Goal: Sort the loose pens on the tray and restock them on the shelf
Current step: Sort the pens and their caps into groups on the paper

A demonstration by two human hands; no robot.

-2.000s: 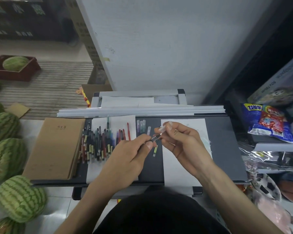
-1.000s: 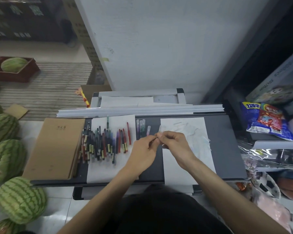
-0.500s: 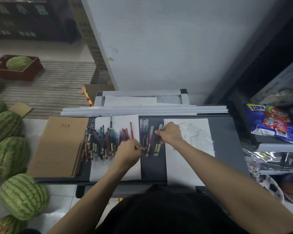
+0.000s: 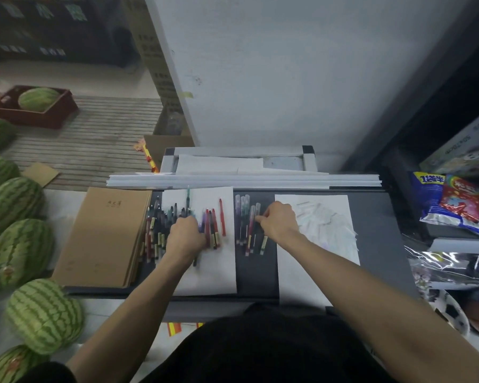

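The dark grey flat tray (image 4: 371, 230) spans the view. At its left end lies a stack of brown kraft-paper notebooks (image 4: 105, 233), and just beside it a white paper sheet (image 4: 210, 272) carries the pile of loose mixed-colour pens (image 4: 161, 230). The left hand (image 4: 187, 234) rests knuckles-up on that pile, fingers curled under; whether it holds a pen I cannot tell. To the right, on bare tray, is a short row of clear-barrelled pens (image 4: 244, 222). The right hand (image 4: 280, 223) pinches the rightmost pen (image 4: 263, 241) near its cap.
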